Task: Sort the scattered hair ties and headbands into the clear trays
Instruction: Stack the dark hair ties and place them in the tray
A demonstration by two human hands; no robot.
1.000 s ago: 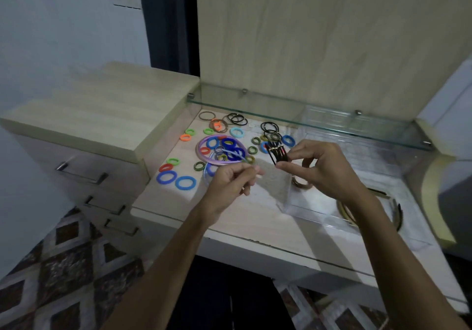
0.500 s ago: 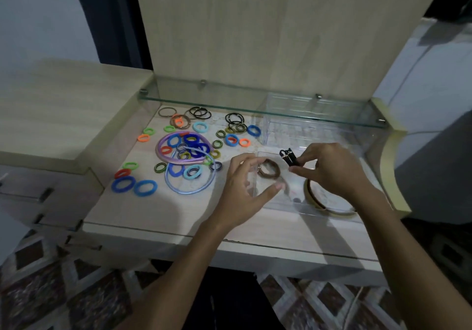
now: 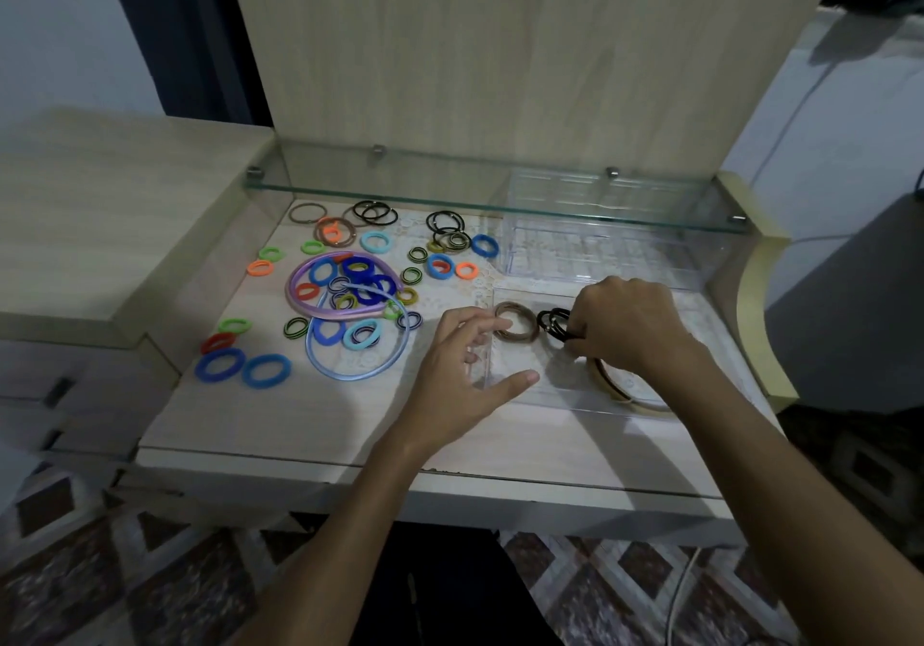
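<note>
Pinching thin black elastic loops — right hand, clear plastic tray

Looks like a home, likely a bedroom corner, though the dim light makes that uncertain. Evidence: light wood-laminate dressing table with a tall back panel and a narrow glass shelf on metal studs. Drawer unit with dark handles sits to the left. Patterned brown-and-white floor tiles below. Plain pale walls either side. Personal hair accessories spread on the tabletop, household clutter, not shop stock.
</note>
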